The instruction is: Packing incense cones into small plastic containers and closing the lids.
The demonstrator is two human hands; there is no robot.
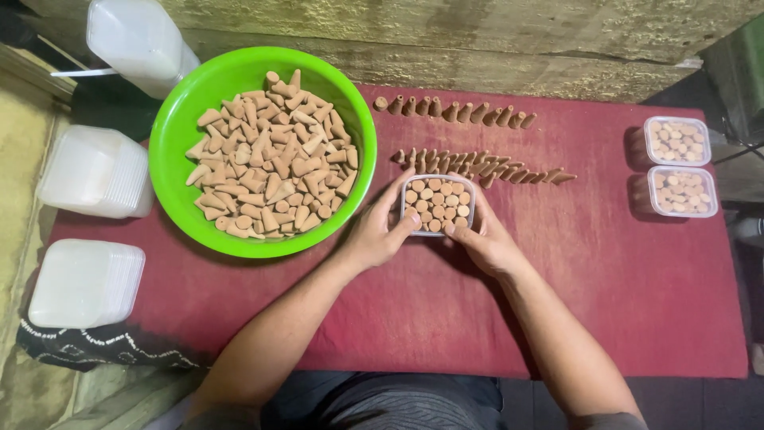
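A small clear plastic box (437,204), packed with upright tan cones seen from their round bases, rests on the red cloth (621,295). My left hand (376,231) grips its left side and my right hand (484,236) grips its right side and near edge. Left of the box stands a bright green bowl (179,151) heaped with loose tan cones (272,156). Just beyond the box lie two rows of cones on the cloth, a far row (454,111) and a near row (485,166).
Two filled clear boxes (677,141) (682,191) sit at the cloth's right edge. Stacks of empty clear containers (94,172) (83,283) stand left of the cloth, with a white plastic jug (139,40) behind them. A rough wall (477,32) closes the far side.
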